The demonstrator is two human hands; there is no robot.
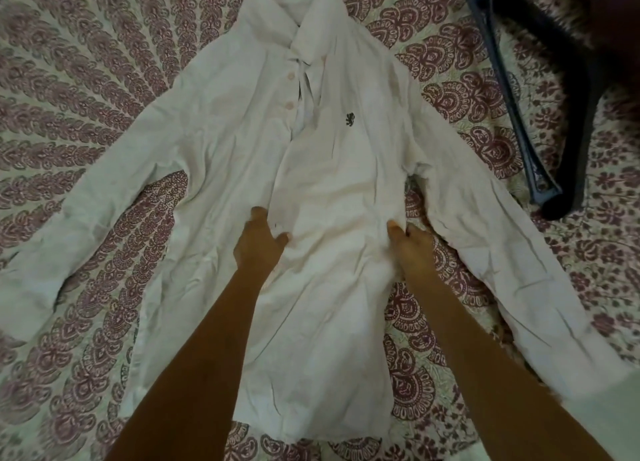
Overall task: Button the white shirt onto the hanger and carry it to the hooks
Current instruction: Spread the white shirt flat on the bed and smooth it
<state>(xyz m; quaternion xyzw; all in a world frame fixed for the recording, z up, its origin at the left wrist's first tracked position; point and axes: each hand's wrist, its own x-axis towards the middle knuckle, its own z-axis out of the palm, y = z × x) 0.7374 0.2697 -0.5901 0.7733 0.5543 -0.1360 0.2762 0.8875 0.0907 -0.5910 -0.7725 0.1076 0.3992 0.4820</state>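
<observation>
Shirt: the white shirt (332,169) was lying flat on the bed, front side up, collar (311,13) at the far end from me and the hem down by my arms.
Sleeves: both spread out to the sides, one sleeve out on my left (86,225) and the other out on my right (519,252), pretty wrinkly.
Front: top part was hanging open, two pale buttons (290,76) showing on the left edge, little dark logo (349,119) on the chest panel.
Left hand: my left hand (259,242) was down on the middle of the front, right by the button strip, fingers curled into the cloth and thumb sticking out. Honestly couldn't tell if it was really pinching anything or just pressing.
Right hand: my right hand (414,249) was at the shirt's side edge below the armpit, thumb on top and fingers tucked under, gripping a bunched bit of fabric.
Hanger: the dark hanger (512,107) was lying on the bed off to my upper right, well apart from the shirt, nobody touching it.
Bed: covered with a maroon paisley bedspread (86,79).
</observation>
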